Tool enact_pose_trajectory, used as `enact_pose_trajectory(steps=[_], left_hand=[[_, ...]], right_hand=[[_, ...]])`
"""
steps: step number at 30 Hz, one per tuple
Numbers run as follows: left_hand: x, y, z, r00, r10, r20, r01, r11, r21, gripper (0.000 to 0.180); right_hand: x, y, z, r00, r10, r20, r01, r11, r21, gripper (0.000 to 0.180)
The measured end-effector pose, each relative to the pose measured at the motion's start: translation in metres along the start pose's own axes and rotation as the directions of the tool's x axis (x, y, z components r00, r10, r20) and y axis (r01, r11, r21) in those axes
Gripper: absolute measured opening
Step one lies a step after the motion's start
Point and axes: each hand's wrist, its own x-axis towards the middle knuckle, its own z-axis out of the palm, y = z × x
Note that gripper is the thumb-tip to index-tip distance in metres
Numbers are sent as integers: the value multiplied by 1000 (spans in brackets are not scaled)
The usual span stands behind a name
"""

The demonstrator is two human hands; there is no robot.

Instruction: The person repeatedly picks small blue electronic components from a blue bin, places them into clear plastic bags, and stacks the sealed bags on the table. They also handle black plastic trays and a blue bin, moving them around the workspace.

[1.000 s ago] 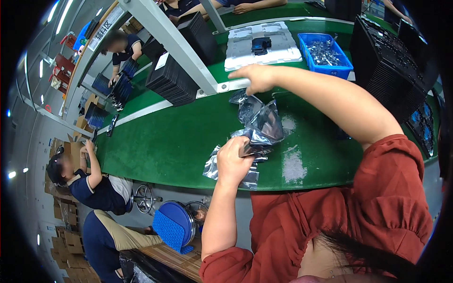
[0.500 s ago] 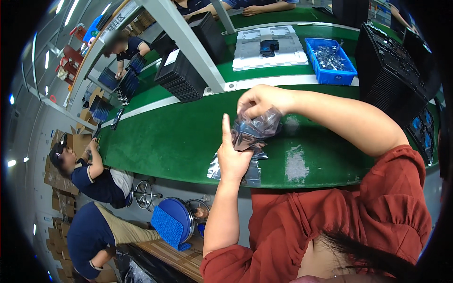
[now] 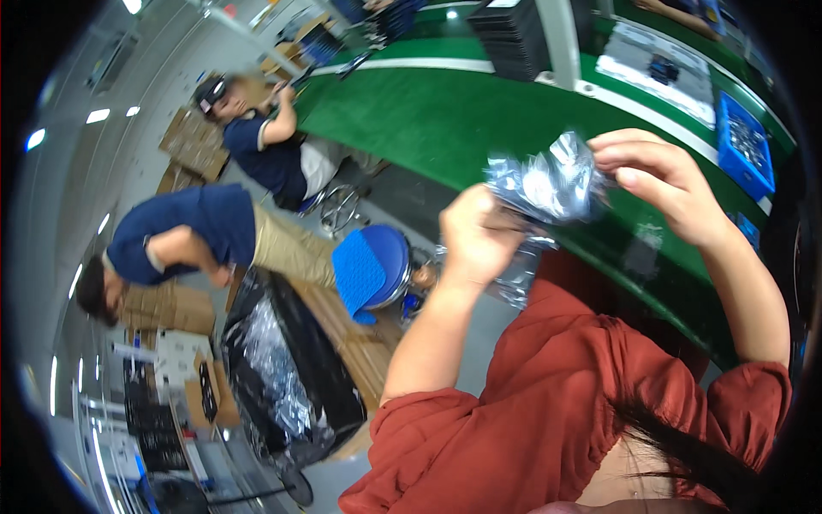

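A crumpled, silvery translucent plastic bag (image 3: pixel 552 184) is held up over the front edge of the green bench, blurred by motion. My left hand (image 3: pixel 481 231) is closed around its lower left part, and a loose flap of film hangs beneath the fist. At the bag's upper right edge, my right hand (image 3: pixel 655 176) has bent fingers pinching the film, with the thumb below. Whether anything lies inside the bag cannot be made out.
The green bench (image 3: pixel 402 103) carries a stack of black trays (image 3: pixel 509 38), a white foam tray (image 3: pixel 638 73) and a blue bin (image 3: pixel 743 176) of small parts. On the floor side stand a blue stool (image 3: pixel 390 265) and a black-lined box (image 3: pixel 347 398) holding shiny film. Two co-workers are at the left.
My view has swung left and down, bringing the lined box into sight. Both hands have lifted the bag toward the bench's front edge, and my right hand has shifted to the bag's right side.
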Motion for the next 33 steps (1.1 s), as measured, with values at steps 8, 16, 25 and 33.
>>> enact_pose_trajectory(steps=[8,16,25,33], left_hand=[[-96,-7,-320,584,196,-788,555,611,564,35],[-305,-38,-485,49,106,-993,989,132,63,66],[-337,-95,-519,-27,-240,-970,960,-278,42,60],[-174,-100,-513,618,-142,-773,747,-199,634,47]], right_hand=[[-63,-4,36,942,-25,336,122,955,-270,24],[-87,5,51,908,85,411,117,889,-443,24],[-103,0,53,926,164,339,71,809,-583,27],[-121,7,25,924,21,382,238,751,-616,28]])
